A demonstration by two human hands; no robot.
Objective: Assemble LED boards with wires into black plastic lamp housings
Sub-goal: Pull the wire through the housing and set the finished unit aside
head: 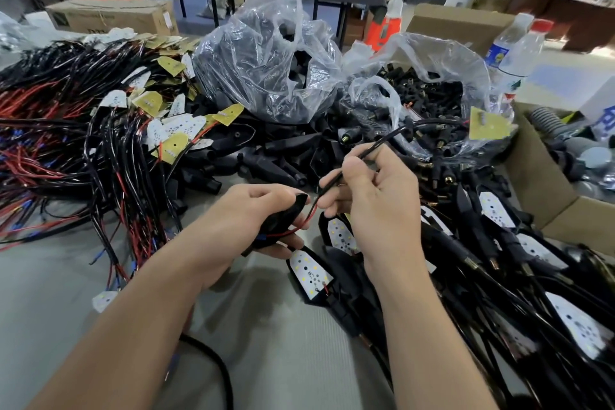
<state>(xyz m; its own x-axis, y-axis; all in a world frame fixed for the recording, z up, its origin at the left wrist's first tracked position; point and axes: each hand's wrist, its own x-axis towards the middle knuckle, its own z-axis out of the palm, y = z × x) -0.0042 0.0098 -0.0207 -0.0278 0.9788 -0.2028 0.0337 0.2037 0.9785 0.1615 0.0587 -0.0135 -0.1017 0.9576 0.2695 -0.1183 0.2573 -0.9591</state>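
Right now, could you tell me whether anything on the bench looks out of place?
One LED board lies alone, white face up, on the table left of the left hand, apart from the piles.

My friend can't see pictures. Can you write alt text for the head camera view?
Two bare hands work over a crowded table: the left hand holds a black housing, the right hand pinches a black wire leading to it. Wired LED boards, bags of black parts and finished lamps surround them.
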